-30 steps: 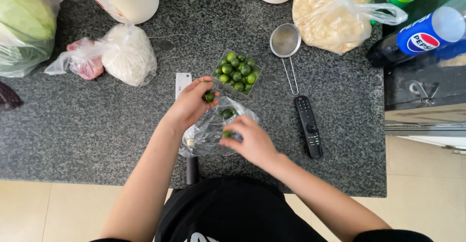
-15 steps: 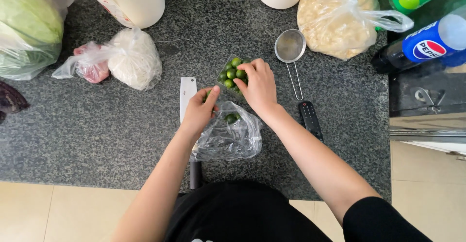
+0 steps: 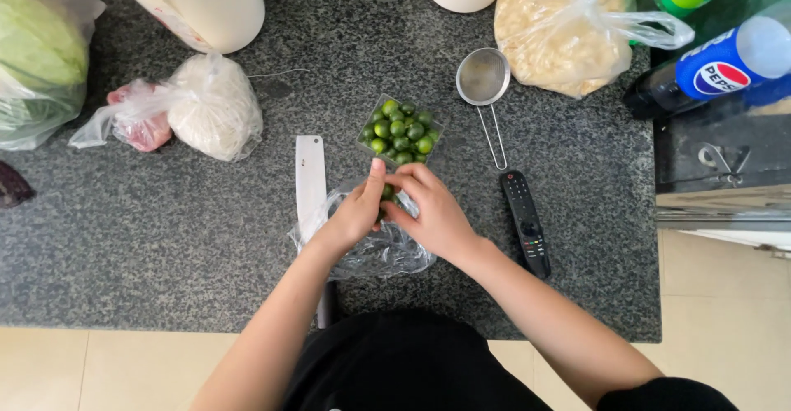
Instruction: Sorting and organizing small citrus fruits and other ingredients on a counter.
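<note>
Right hand (image 3: pixel 432 213) withdrew (container (image 3: pixel 400 131) behind) onto bag (image 3: pixel 375 246).

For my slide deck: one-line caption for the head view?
Both hands, left hand and right hand, meet over a clear bag beside a tub of small green fruits.

Home kitchen: speckled granite counter (image 3: pixel 165 246) carrying a cleaver (image 3: pixel 310 180), small strainer (image 3: pixel 484 81), bagged food (image 3: pixel 560 32), soda bottles (image 3: pixel 717 65), tiled floor (image 3: pixel 99 370).

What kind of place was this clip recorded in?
Most likely a home kitchen: a speckled stone counter holding a cleaver, a small strainer, a tub of small green limes and bagged food, with soda bottles at the side.
</note>
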